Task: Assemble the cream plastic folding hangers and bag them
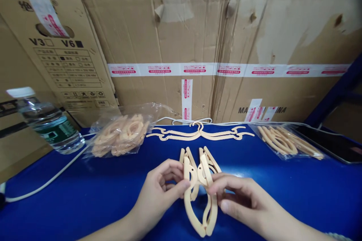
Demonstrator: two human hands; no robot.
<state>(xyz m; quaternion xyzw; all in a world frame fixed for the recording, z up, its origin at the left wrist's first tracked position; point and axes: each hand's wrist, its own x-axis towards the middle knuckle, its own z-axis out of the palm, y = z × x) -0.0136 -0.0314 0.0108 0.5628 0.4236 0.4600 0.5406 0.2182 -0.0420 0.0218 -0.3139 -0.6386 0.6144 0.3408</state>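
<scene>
Pinching a folding plastic hanger (pixel 188 169) between fingertips, left hand (pixel 158 192) and right hand (pixel 243 203) held it upright over the blue table (pixel 85 196). Judged mid-fold, with both arms swung in. Closing further would need steady pressure at the hinges.

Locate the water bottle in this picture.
In the head view, the water bottle sits far left on the blue table, beside the bag of beige parts.

Warehouse packing bench: stacked taped shipping cartons (pixel 181 45), blue worktable (pixel 93 188), bagged plastic parts (pixel 121 133).
</scene>
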